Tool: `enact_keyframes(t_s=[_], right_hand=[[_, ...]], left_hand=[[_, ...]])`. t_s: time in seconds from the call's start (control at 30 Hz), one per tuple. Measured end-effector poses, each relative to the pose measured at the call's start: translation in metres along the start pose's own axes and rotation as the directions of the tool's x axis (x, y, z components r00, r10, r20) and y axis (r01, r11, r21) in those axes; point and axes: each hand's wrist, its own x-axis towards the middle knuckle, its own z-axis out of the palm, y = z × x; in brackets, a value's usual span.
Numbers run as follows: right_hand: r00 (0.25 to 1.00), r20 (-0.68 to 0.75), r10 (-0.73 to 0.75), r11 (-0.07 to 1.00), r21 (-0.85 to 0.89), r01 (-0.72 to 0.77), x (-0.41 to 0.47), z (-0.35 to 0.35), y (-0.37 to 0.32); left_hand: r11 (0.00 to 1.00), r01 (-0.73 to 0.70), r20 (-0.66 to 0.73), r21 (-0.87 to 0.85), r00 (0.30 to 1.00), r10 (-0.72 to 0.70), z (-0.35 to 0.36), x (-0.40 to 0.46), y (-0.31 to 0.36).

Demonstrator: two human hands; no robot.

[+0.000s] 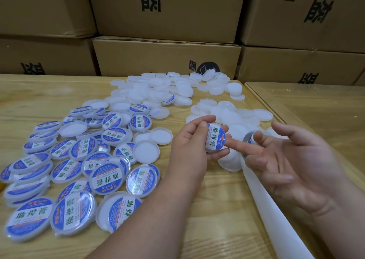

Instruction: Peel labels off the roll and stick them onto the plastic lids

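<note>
One labelled lid (215, 138) gripped by left hand (194, 140); right hand (286, 163) spread (forefinger pressing label).

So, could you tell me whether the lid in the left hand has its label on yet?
On: the lid shows a blue-and-white label across its face.

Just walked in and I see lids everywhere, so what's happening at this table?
A person is labelling plastic lids. The left hand holds a lid with label already on it, and the right hand presses it with an index finger. Labelled lids lie at left, plain white lids farther back, and a strip of backing paper runs under the right hand.
</note>
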Motion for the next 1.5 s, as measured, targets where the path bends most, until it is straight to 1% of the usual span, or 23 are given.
enact_keyframes(t_s=[0.37, 0.57, 0.77, 0.87, 0.97, 1.07, 1.27, 1.43, 1.5], right_hand=[[1.0, -0.016, -0.01, 1.0, -0.006, 0.01, 0.0, 0.001, 0.0], [1.0, -0.017, -0.023, 1.0, -0.015, 0.022, 0.001, -0.001, 0.0], [0.999, 0.033, -0.006, 1.0, -0.022, 0.007, -0.001, -0.003, -0.001], [1.0, -0.005, -0.015, 0.999, -0.048, 0.015, -0.001, -0.001, -0.001], [0.993, -0.074, -0.088, 0.993, -0.082, 0.081, -0.001, 0.0, -0.001], [0.971, -0.136, -0.197, 0.976, -0.118, 0.181, 0.0, 0.001, -0.001], [0.881, -0.244, -0.406, 0.907, -0.225, 0.356, 0.001, 0.003, -0.001], [0.83, -0.28, -0.483, 0.87, -0.26, 0.419, 0.003, 0.0, 0.002], [0.829, -0.278, -0.486, 0.868, -0.269, 0.418, 0.004, 0.0, 0.004]], left_hand=[[0.999, -0.026, 0.013, 0.048, 1.0, 0.025, 0.002, -0.001, -0.001], [0.999, -0.031, 0.02, 0.036, 0.999, 0.031, 0.003, -0.001, -0.004], [0.998, -0.059, 0.012, 0.035, 0.998, 0.058, 0.002, 0.002, -0.009], [0.997, -0.076, -0.006, 0.022, 0.997, 0.077, 0.001, 0.003, -0.012], [0.997, -0.082, -0.05, -0.015, 0.995, 0.081, -0.003, 0.007, -0.013], [0.998, -0.063, -0.049, -0.025, 0.997, 0.062, -0.005, 0.008, -0.012], [0.999, -0.038, -0.097, 0.007, 0.995, 0.038, -0.003, 0.005, -0.004], [0.988, -0.062, -0.104, 0.139, 0.992, 0.077, -0.002, 0.005, -0.009], [0.988, -0.073, -0.083, 0.137, 0.993, 0.084, -0.004, 0.006, -0.01]])
